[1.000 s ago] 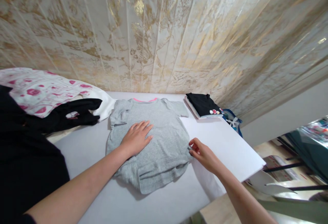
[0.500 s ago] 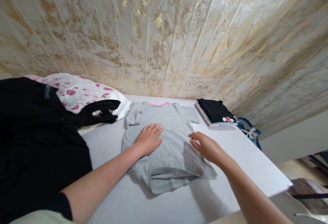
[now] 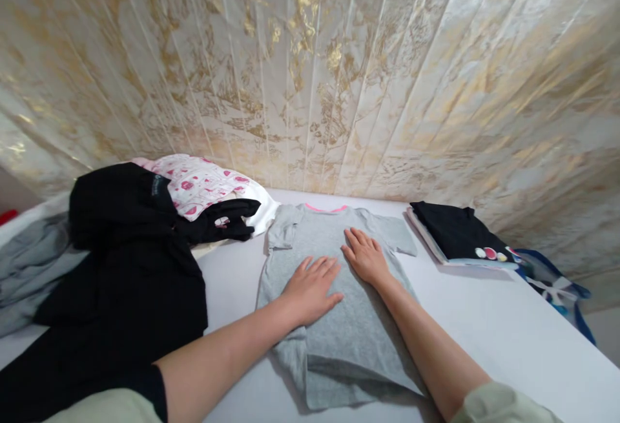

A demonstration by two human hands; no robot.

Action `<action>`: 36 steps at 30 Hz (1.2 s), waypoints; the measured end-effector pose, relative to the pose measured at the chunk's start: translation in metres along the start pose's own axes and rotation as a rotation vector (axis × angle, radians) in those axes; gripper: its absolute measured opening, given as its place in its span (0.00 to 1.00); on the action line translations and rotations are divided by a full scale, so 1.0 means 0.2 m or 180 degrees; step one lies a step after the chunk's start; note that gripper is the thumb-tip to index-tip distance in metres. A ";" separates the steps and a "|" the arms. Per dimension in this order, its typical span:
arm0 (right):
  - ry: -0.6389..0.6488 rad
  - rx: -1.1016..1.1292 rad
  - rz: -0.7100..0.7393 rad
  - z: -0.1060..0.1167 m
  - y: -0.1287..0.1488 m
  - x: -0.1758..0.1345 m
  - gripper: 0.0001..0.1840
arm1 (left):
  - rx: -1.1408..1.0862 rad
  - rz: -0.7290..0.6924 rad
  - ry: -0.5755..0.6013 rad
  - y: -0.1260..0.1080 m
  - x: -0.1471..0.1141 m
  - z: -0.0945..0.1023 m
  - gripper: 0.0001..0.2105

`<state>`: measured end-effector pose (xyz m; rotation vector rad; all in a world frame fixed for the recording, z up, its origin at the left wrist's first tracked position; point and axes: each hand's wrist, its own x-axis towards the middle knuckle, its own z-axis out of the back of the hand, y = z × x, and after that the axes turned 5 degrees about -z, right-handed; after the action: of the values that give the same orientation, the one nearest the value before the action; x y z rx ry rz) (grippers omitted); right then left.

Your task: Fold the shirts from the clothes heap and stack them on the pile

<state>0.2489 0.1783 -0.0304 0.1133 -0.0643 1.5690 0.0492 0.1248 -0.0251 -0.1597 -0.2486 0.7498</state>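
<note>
1. Grey T-shirt [image 3: 349, 339]: spread on the white surface [image 3: 232, 287], between loose black clothing [image 3: 135, 281] on the left and a folded stack [image 3: 450, 229] on the right, with the pink neckline [image 3: 325, 208] at the far end.
2. Right hand [image 3: 365, 255]: moved off the right edge, after pinching cloth there a second ago; now resting open, palm down, farther up the front.
3. Left hand [image 3: 312, 287]: flat across the middle as before, fingers loose, gripping nothing.
4. Meaning, as a judgement: from tugging the edge to pressing and smoothing.
5. Not yet even: left sleeve [image 3: 281, 236] doubled over, near hem [image 3: 334, 394] gaping; near right corner hidden behind the forearm.
</note>
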 end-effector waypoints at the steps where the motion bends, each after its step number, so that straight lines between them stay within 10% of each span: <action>1: -0.0002 0.0004 -0.0010 0.00 -0.01 0.00 0.29 | 0.0079 0.0241 -0.0064 0.03 0.01 0.01 0.26; 6: 0.0011 0.0002 -0.0085 -0.01 -0.03 0.00 0.29 | 0.0650 0.1294 -0.0390 0.24 0.04 0.07 0.21; 16: -0.0029 0.0018 -0.0313 -0.03 -0.03 0.00 0.29 | 0.1112 0.1738 -0.0466 0.49 -0.04 0.34 0.12; 24: 0.0066 0.0042 -0.0578 0.00 -0.02 -0.02 0.30 | 0.0647 0.2386 -0.1608 0.60 -0.17 0.52 0.16; 27: 0.0095 0.0045 -0.0679 0.01 0.00 -0.03 0.29 | 0.0986 0.1782 -0.1682 0.50 -0.15 0.50 0.18; 31: 0.0130 0.0043 -0.0754 0.03 0.01 -0.04 0.29 | 0.0460 0.0841 -0.0872 0.35 0.00 0.38 0.14; 36: 0.0144 -0.0011 -0.0917 0.04 -0.04 -0.10 0.30 | 0.0419 0.1270 -0.0454 0.35 0.22 0.19 0.21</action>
<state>0.2571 0.1574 -0.0256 0.0803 -0.0141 1.2829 0.0245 0.2072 0.0023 -0.0295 -0.3060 1.1732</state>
